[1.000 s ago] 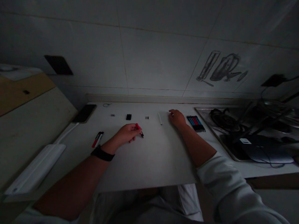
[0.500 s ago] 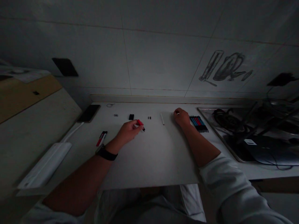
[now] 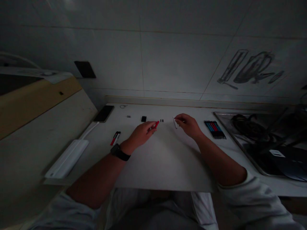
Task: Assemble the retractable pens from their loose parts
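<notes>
My left hand (image 3: 141,133) is closed on a red pen part (image 3: 156,124), its tip pointing toward two tiny black pieces (image 3: 161,120). My right hand (image 3: 189,124) rests on the white table (image 3: 165,166) with its fingers curled at the end of a thin white tube (image 3: 175,122); whether it grips the tube is unclear. A black watch (image 3: 119,152) is on my left wrist. A small black part (image 3: 143,118) lies just left of the red pen part.
A row of blue, red and black pens (image 3: 215,129) lies right of my right hand. A red-and-white pen (image 3: 115,138), a phone (image 3: 104,113) and a white power strip (image 3: 67,158) lie at left. A sink (image 3: 263,140) with cables is at right.
Both hands have moved nearer each other at the table's far middle. My left hand carried the red pen part up toward the tiny black pieces. My right hand shifted left to the white tube.
</notes>
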{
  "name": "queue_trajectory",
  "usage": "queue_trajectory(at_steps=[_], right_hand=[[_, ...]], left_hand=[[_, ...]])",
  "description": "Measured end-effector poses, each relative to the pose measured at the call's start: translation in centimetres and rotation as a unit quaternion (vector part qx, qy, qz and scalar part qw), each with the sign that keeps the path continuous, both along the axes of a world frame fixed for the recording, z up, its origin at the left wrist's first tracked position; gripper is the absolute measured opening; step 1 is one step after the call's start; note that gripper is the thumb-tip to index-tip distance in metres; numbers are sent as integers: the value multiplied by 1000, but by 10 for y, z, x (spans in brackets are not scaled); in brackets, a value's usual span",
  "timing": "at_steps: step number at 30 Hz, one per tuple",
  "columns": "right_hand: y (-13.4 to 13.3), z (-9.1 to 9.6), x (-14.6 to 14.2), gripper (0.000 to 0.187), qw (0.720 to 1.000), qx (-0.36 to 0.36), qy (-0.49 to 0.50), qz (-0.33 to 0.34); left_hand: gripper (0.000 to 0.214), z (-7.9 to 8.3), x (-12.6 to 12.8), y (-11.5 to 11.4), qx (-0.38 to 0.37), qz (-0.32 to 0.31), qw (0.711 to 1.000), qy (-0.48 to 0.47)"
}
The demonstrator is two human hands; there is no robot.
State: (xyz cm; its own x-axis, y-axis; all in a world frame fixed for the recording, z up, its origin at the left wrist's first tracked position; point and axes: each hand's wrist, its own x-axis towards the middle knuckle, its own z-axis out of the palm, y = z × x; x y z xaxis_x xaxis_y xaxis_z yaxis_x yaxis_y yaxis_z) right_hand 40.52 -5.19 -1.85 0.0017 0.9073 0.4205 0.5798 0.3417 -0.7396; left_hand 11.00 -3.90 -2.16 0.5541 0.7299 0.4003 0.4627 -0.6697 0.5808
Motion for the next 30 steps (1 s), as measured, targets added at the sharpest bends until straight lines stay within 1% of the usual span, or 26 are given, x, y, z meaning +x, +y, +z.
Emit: queue_trajectory(at_steps=[2,3,6,9,14,18,21,24,28,30], right_hand=[[-8,2,-15,29,999,-14,14,37],[-11,2,-22,29,999,-15,16,47],[-21,4,-38,26,998,2,8,57],[-27,6,-47,23,997,21,-15,66],[-31,7,-50,23,995,37,-35,88],[-32,7,-49,22,990,56,-57,117],[-32,6,-49,22,988,65,-44,132],[-32,5,-51,31,989,42,-10,144],[-33,4,-56,24,985,9,25,168],[-34,6,-56,22,983,3,43,176]], left_hand=[[28,1,0,-1,-24,6,1000,-9],[25,2,0,-2,-33,6,999,-9],[14,5,1,-5,-41,-4,999,5],[14,6,3,-8,-43,-21,999,18],[15,7,3,-9,-51,-39,997,31],[16,6,3,-9,-41,-46,998,24],[15,5,3,-9,-37,-55,998,9],[15,4,3,-9,-31,-52,998,-2],[14,3,4,-10,-35,-53,998,-5],[17,4,5,-12,-38,-54,998,-5]])
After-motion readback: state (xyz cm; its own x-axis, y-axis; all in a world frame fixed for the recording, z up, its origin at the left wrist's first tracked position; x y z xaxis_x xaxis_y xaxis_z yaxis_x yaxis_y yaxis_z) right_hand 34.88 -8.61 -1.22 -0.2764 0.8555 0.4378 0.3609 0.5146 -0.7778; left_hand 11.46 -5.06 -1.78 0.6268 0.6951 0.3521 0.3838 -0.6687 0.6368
